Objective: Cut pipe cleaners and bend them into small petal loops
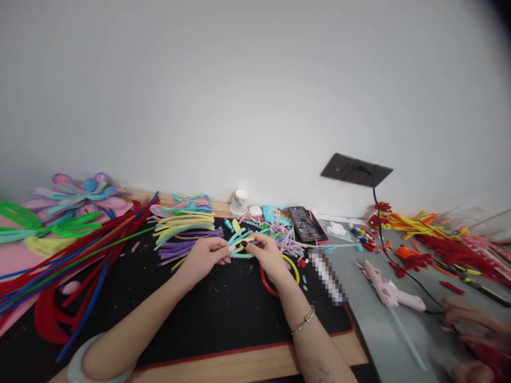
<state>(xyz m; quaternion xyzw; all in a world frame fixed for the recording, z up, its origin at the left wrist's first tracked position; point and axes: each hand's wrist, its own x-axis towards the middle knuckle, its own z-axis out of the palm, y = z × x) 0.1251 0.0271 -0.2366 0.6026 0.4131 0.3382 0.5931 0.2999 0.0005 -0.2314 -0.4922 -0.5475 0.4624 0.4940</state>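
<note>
The left hand [205, 255] pinches one side of a small bunch of yellow and light-blue pipe cleaners [241, 256], thumb against fingers. The bunch sits between both hands, above the black mat [223, 324]. The right hand [265, 252] pinches its other side, fingers curled; the exact contact is partly hidden. The step looks like bending or arranging the strands; working them further would call for one steady hold while the other hand's fingertips shape.

Around them, from the left: fluffy flowers [80, 198], long red and blue stems, a row of yellow and purple pieces [183, 223], a paper cup [240, 201], a phone [305, 224], a glue gun [389, 289] and a co-worker's blurred hand [475, 319]. The piles crowd the space beyond the fingers, and a red-and-yellow ring [296, 269] lies by the right wrist.
</note>
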